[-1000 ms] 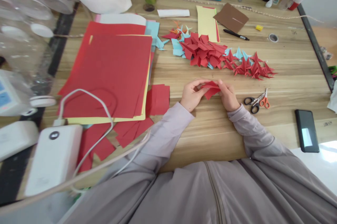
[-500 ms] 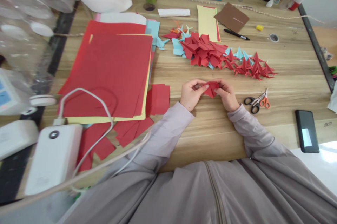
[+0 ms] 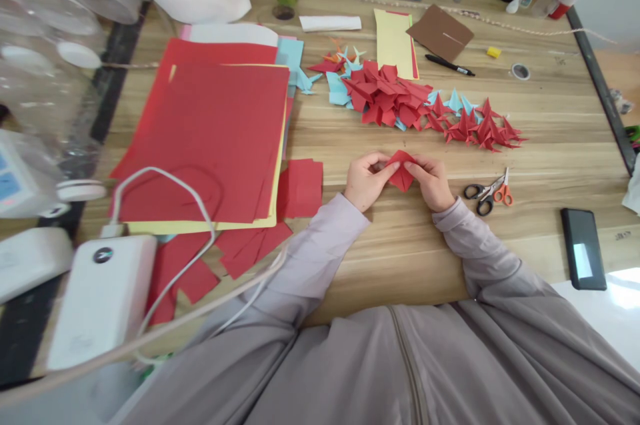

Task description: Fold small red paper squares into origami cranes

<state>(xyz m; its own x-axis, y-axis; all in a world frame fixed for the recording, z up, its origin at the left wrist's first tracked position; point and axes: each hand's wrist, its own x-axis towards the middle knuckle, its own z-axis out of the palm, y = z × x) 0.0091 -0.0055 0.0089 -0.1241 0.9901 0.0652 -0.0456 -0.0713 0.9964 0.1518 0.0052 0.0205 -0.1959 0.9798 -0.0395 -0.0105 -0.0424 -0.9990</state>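
Observation:
Between my two hands is a small piece of folded red paper (image 3: 401,179), roughly diamond-shaped with a crease down its lower half. My left hand (image 3: 365,183) pinches its left side, thumb on top. On the right side my right hand (image 3: 433,183) grips it the same way, with the fingers partly hidden behind the paper. Beyond the hands lies a heap of folded red paper pieces (image 3: 387,95). Pointed red paper cranes (image 3: 483,125) and a few light blue ones (image 3: 455,102) spread to its right.
A stack of large red sheets (image 3: 225,138) lies left, with small red squares (image 3: 306,188) beside it. Scissors (image 3: 484,194) and a phone (image 3: 583,248) are on the right. A white power bank (image 3: 103,298) trails a cable across my left sleeve. A black pen (image 3: 450,65) lies farther back.
The red paper in my hands now shows a fuller diamond, its top point standing up and its lower tip slightly lower. Both hands stay in nearly the same place.

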